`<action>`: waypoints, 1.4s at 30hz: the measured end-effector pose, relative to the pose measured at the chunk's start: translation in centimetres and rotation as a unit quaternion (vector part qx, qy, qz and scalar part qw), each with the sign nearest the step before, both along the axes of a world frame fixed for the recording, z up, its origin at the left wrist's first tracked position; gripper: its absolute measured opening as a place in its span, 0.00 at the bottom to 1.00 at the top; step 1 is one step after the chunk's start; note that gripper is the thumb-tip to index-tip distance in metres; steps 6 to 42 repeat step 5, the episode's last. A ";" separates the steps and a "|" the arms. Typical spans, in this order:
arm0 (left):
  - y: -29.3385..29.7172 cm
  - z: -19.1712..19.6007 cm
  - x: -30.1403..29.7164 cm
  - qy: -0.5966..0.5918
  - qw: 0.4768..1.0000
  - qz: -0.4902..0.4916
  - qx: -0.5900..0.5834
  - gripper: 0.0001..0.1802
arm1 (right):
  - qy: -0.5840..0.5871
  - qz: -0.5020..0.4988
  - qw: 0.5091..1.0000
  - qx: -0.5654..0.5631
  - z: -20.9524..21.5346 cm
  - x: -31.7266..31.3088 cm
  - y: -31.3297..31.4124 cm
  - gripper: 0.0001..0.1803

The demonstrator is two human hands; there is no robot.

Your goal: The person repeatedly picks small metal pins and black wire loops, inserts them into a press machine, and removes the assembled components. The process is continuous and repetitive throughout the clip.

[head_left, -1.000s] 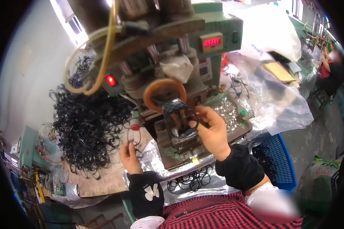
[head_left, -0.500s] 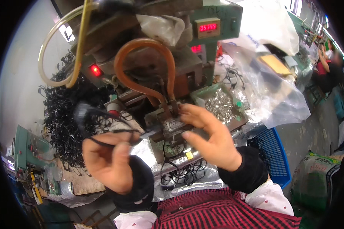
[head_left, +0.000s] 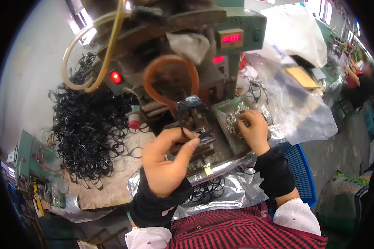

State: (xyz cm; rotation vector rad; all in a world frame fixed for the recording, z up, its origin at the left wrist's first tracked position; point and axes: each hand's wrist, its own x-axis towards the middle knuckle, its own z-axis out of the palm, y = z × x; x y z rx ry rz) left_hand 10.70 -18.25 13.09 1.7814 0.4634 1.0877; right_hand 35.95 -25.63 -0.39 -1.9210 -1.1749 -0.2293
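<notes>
My left hand [head_left: 170, 159] pinches a thin black cord [head_left: 183, 128] between thumb and forefinger, right at the die of a press [head_left: 205, 151]. A loop of that cord rises in front of the press. To the right, my right hand [head_left: 253, 128] is inside a green tray [head_left: 223, 111] of small shiny metal pieces [head_left: 233, 124]. Its fingers are curled together over the pieces; what lies between the fingertips is hidden. A brown hose [head_left: 147, 83] arches in front of the press above both hands.
A large heap of black cords [head_left: 85, 128] lies on the left bench. Loose cords [head_left: 207, 190] rest on foil [head_left: 237, 193] close to me. At the right are a blue basket [head_left: 307, 174] and clear plastic sheeting [head_left: 299, 103]. A person [head_left: 359, 85] is farther right.
My right hand has moved from the press die to the tray of metal pieces. My left hand has brought the cord rightward to the die. The view has shifted slightly.
</notes>
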 end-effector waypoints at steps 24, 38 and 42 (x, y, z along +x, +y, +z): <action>-0.2 -0.5 -0.3 0.005 1.000 0.011 -0.003 0.07 | -0.200 0.173 0.962 -0.065 0.8 -1.2 3.0 0.14; -0.2 -0.5 -0.3 0.005 1.000 0.011 -0.003 0.07 | -0.200 0.173 0.962 -0.065 0.8 -1.2 3.0 0.14; -0.2 -0.5 -0.3 0.005 1.000 0.011 -0.003 0.07 | -0.200 0.173 0.962 -0.065 0.8 -1.2 3.0 0.14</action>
